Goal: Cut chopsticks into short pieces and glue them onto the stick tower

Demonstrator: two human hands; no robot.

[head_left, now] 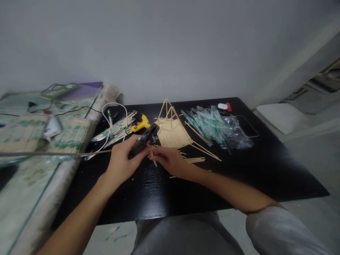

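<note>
My left hand (123, 156) is wrapped round a dark, boxy tool (145, 137) whose exact kind I cannot make out. A grey cable (79, 154) runs in from the left and disappears at this hand. Close beside it, my right hand (170, 159) pinches a short wooden stick (154, 161), its lower end pointing down over the black table. Just beyond both hands lies a flat raft of wooden sticks (174, 136), with a pointed frame of sticks (167, 111) standing on it. A yellow glue gun (142, 124) lies beyond my left hand.
Loose sticks (195, 160) lie right of my hands on the black table (164, 198). Green-and-clear wrappers (209, 122) pile up at the right, near a phone-like dark slab (247, 125). Packed sticks (74, 134) and a white charger (52, 126) cover the left table.
</note>
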